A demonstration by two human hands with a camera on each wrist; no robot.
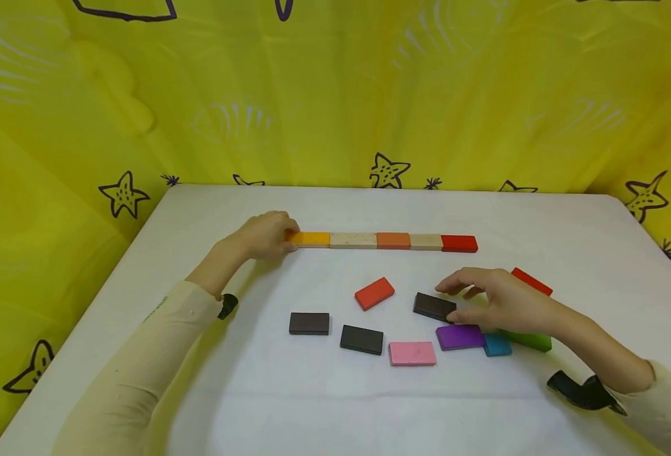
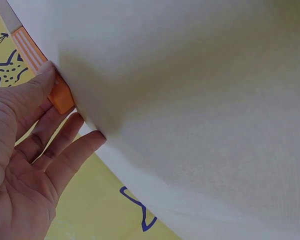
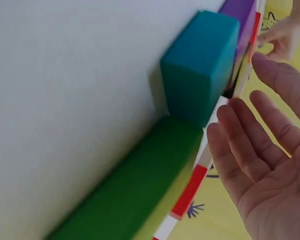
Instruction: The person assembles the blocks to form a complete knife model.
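Observation:
A straight row of wooden blocks lies across the table. At its left end my left hand [image 1: 264, 235] pinches the yellow-orange block [image 1: 314, 239], thumb on the near side; in the left wrist view this block [image 2: 29, 49] looks orange. Rightward follow a long beige block [image 1: 352, 240], an orange block [image 1: 393, 240], a shorter beige block [image 1: 425, 242] and a red block [image 1: 459, 243]. My right hand [image 1: 506, 301] hovers at a black block [image 1: 431, 305], thumb and fingers apart. Its thumb covers that block's right end; whether they touch, I cannot tell.
Nearer me lie two more black blocks [image 1: 309, 323], a pink block [image 1: 412, 353], a purple block [image 1: 461, 337], a blue block [image 1: 497, 344] and a green block [image 1: 532, 341]. Loose red blocks [image 1: 375, 293] lie mid-table and behind my right hand. A yellow curtain [image 1: 335, 95] hangs behind.

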